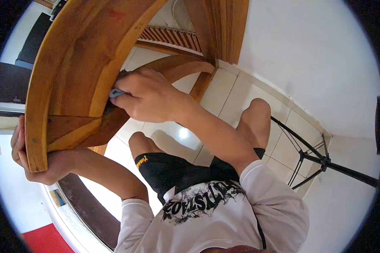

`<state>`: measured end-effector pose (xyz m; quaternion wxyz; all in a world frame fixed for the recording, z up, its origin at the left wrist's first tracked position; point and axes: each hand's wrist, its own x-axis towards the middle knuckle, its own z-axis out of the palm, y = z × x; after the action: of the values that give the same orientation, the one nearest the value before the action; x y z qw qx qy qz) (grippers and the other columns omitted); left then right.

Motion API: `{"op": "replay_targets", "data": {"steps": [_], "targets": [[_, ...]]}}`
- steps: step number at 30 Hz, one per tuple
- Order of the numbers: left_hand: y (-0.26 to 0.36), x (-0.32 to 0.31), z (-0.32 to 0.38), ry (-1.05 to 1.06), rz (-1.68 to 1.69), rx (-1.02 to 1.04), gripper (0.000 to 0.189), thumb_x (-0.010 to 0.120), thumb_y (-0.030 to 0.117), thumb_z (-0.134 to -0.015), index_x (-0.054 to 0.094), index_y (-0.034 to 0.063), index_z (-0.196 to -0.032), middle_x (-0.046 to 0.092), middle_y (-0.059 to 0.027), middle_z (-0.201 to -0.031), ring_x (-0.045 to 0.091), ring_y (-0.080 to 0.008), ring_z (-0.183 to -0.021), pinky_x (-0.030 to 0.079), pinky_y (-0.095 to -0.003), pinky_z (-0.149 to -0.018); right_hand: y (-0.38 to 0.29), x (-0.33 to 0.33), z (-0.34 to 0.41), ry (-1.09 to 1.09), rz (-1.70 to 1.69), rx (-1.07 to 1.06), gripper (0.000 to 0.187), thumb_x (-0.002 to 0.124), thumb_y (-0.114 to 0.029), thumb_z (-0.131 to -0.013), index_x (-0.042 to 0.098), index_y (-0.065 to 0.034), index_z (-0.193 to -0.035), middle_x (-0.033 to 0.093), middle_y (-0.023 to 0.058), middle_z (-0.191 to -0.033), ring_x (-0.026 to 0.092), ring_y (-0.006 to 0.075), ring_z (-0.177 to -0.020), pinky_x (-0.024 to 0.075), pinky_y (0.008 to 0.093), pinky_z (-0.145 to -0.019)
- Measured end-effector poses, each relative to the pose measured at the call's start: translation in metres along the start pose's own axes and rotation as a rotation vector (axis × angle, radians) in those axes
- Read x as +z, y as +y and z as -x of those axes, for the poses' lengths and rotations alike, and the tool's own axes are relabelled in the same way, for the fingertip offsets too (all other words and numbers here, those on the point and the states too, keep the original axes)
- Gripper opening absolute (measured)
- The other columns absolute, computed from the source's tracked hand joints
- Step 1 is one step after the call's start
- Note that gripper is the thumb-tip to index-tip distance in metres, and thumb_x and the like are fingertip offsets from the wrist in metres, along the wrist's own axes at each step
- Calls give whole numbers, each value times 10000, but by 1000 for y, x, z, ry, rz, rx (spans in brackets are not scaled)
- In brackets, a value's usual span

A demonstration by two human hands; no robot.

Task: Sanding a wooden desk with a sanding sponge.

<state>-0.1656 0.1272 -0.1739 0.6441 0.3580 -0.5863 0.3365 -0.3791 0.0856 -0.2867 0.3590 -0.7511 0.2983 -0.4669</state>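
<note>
A large piece of varnished wooden furniture [72, 69], its exact kind unclear, stands at the upper left. My left hand [47, 164] is wrapped round the lower end of its curved edge, with fingers on the outer side and the palm beneath. Pinched in my right hand [145, 95] is a folded blue-grey cloth [116, 92], held at the inner edge of the same wood. The fingertips of my right hand are partly hidden. A curved wooden brace [177, 66] shows behind that hand.
Black tripod legs [308, 156] stand on the tiled floor [221, 91] at right, beside a white wall [304, 57]. A wooden post [229, 31] rises at the top. Dark boxy objects [11, 82] are at far left. My bent knees are below the furniture.
</note>
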Motion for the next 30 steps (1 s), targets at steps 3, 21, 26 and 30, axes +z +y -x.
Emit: {"op": "replay_targets", "data": {"steps": [3,21,26,30], "targets": [[1,1,1,27,92,-69,477,248,196,-943,633,-85,-914,673,-270,-943,736,-388,-964,631,-471,-950,-1,-4,11,5,-71,-106,245,610,-167,-901,728,-32,-1068,722,221,-1087,670,428,-1059,530,511,-947],[-14,0,1,40,299,-100,473,238,210,-928,630,-55,-937,681,-260,-953,739,-377,-966,610,-451,-976,40,-31,-17,-211,111,116,307,594,-176,-957,726,-120,-1228,692,175,-1263,623,407,-1193,473,448,-1056],[-7,-1,2,22,216,-18,474,233,198,-936,626,-68,-949,676,-255,-957,744,-387,-939,619,-461,-966,35,-48,56,21,-156,-23,353,579,-50,-934,696,34,-1256,652,182,-1384,572,310,-1342,400,381,-1145],[5,3,6,24,-19,79,466,232,183,-939,619,-76,-959,670,-252,-952,741,-379,-961,616,-447,-971,47,-48,82,64,-236,182,383,551,37,-889,692,71,-1243,655,189,-1382,569,289,-1348,404,365,-1138]]}}
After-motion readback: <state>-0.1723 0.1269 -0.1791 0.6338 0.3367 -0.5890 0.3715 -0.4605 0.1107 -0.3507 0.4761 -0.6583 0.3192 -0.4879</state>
